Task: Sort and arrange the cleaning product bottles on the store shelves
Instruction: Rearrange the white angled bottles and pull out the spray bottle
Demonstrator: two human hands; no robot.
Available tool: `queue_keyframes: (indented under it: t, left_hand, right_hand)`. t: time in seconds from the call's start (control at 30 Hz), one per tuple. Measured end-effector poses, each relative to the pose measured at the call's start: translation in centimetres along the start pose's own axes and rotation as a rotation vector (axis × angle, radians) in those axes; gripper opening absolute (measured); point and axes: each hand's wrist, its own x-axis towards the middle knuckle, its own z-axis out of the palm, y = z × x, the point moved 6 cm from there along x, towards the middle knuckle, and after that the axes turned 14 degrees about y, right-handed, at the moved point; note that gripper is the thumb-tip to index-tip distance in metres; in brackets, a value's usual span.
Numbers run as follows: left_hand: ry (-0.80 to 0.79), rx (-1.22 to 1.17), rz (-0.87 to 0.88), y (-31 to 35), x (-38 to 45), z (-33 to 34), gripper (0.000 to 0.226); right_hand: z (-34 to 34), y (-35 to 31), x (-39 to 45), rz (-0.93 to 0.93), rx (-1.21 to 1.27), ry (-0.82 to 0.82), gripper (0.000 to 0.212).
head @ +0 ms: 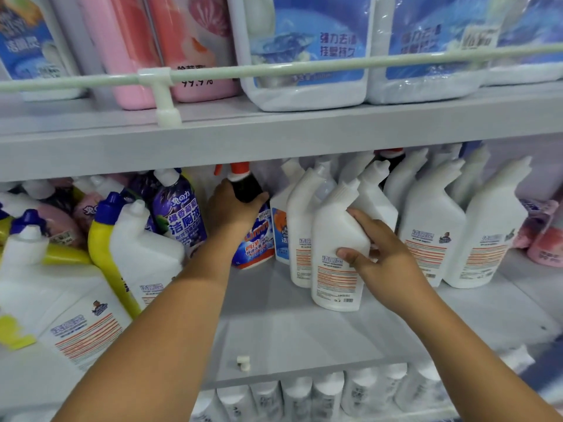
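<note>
On the middle shelf (289, 327) my left hand (231, 208) grips the dark neck of a red-capped bottle (254, 236) with a blue and red label, standing at the back. My right hand (377, 248) holds a white angled-neck bottle (335, 254) by its right side, thumb on the front label; it stands upright at the front of a row of like white bottles (432, 226). To the left stand a purple bottle (179, 208) and a yellow bottle with a blue cap (103, 236).
The upper shelf carries pink jugs (134, 47) and large blue-labelled jugs (307, 50) behind a white rail (274, 70). White bottles (67, 303) lean at the lower left. A small white clip (243, 362) sits at the shelf's front edge. More white bottles (323, 397) fill the shelf below.
</note>
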Motion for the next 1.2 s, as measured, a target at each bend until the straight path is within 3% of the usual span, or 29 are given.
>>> queue_keyframes:
  t: [0.13,0.27,0.53,0.6,0.73,0.83,0.9,1.0,1.07,1.13,1.2]
  left_hand:
    - [0.041,-0.136,0.007,0.3,-4.2,-1.8,0.051]
    - [0.136,-0.144,0.038,0.9,-8.4,-5.3,0.055]
    - [0.063,-0.239,-0.104,-1.5,-12.7,-9.0,0.054]
    - [0.0,-0.238,-0.101,-1.5,-12.9,-8.7,0.059]
    - [-0.114,-0.233,-0.098,-0.8,-13.1,-7.5,0.048]
    - [-0.165,-0.19,-0.057,0.2,-13.6,-6.8,0.063]
    - [-0.192,-0.172,-0.048,0.5,-13.9,-6.4,0.068]
    - [-0.239,-0.179,-0.052,1.1,-14.0,-5.8,0.06]
    - [-0.275,-0.198,-0.081,1.5,-14.2,-5.1,0.049]
    - [-0.311,-0.225,-0.089,2.4,-14.8,-4.4,0.039]
    - [-0.332,-0.283,-0.091,3.2,-15.4,-3.8,0.039]
  right_hand:
    - [0.1,1.4,-0.6,0.066,-0.046,-0.031,0.064]
    - [0.6,2.2,-0.9,0.094,-0.06,-0.03,0.063]
    - [4.6,1.9,0.5,0.128,0.03,-0.122,0.061]
    - [5.7,1.9,1.1,0.109,0.032,-0.124,0.062]
    - [7.6,1.9,2.2,0.064,-0.028,-0.135,0.072]
    - [8.0,2.0,2.4,0.057,-0.092,-0.156,0.057]
    - [6.2,2.0,1.9,0.091,-0.028,-0.064,0.04]
    - [-0.9,1.6,0.8,0.04,0.094,0.356,0.023]
    - [-5.5,1.6,0.5,0.001,0.057,0.538,0.019]
    - [-7.5,2.1,1.3,0.022,-0.002,0.536,0.029]
    - [-6.2,2.8,2.6,0.109,-0.031,0.353,0.041]
